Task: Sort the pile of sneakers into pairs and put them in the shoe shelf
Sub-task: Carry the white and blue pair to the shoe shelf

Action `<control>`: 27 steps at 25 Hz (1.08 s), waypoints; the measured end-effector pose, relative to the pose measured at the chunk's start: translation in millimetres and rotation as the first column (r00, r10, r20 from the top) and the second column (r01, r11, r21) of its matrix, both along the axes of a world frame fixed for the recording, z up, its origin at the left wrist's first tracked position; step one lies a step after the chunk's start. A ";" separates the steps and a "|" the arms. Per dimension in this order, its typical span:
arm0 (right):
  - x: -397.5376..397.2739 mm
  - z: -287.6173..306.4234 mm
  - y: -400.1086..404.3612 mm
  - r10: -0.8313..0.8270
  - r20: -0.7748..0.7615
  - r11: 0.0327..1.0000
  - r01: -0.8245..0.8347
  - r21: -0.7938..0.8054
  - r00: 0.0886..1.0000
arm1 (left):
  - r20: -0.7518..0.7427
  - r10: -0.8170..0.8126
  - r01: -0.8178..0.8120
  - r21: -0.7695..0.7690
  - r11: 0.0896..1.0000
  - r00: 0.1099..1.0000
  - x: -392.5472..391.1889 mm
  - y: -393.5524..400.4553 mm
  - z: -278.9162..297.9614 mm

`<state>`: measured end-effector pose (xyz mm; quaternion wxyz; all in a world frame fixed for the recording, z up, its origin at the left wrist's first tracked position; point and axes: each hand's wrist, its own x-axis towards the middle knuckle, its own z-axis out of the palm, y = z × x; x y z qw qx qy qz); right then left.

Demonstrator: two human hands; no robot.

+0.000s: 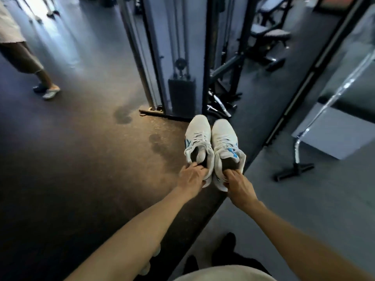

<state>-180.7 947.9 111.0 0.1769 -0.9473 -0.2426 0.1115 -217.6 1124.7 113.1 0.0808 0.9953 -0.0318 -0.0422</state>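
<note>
My left hand (191, 177) pinches one sneaker (197, 138) by the heel collar, right hand (239, 186) its mate (224, 138). Light, soft uppers; collars give firm hold.

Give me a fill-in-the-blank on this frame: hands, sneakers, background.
1. Each hand grips one ____ sneaker with blue marks: left hand on the left sneaker, right hand on the right sneaker.
2. Both hands hold the sneakers at the ____ end.
3. The sneakers' toes point ____ from the person.
4. A second person stands at the upper ____ of the view.

Missing: white; heel; away; left
</note>
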 end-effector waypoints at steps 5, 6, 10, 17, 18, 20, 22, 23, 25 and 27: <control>-40.4 -0.3 -115.4 -0.330 0.033 0.944 0.330 0.003 0.944 | 0.018 -0.277 0.277 -0.008 0.961 0.961 17.6 -114.0 1.2; -46.8 -0.5 -136.6 -0.379 0.033 0.925 0.379 0.006 0.925 | 0.021 -0.324 0.324 0.002 0.946 0.946 20.0 -137.3 0.9; -76.5 0.1 -235.0 -0.554 0.058 0.832 0.555 0.005 0.831 | 0.028 -0.519 0.518 0.022 0.855 0.854 24.5 -243.4 0.8; -121.4 4.8 -438.7 -0.723 0.061 0.691 0.722 0.033 0.689 | 0.028 -0.699 0.698 0.029 0.716 0.715 14.1 -465.6 4.2; -123.4 4.6 -467.0 -0.729 0.061 0.684 0.729 0.026 0.681 | 0.033 -0.710 0.709 0.036 0.705 0.704 14.5 -496.0 3.8; -122.4 5.3 -520.6 -0.737 0.076 0.674 0.738 0.018 0.671 | 0.037 -0.724 0.723 0.043 0.689 0.688 19.1 -552.2 4.1; -114.8 5.2 -564.1 -0.754 0.068 0.657 0.753 0.034 0.654 | 0.024 -0.736 0.735 0.039 0.677 0.677 28.6 -597.4 4.0; -108.6 3.7 -581.9 -0.751 0.066 0.660 0.750 0.044 0.657 | 0.025 -0.741 0.740 0.050 0.671 0.671 34.9 -615.2 2.3; -91.1 -0.2 -618.3 -0.755 0.072 0.655 0.753 0.060 0.652 | 0.037 -0.747 0.745 0.058 0.665 0.664 54.2 -651.7 -2.2; -65.1 -7.1 -660.0 -0.771 0.080 0.637 0.768 0.064 0.632 | 0.045 -0.763 0.762 0.046 0.646 0.644 82.2 -693.8 -8.8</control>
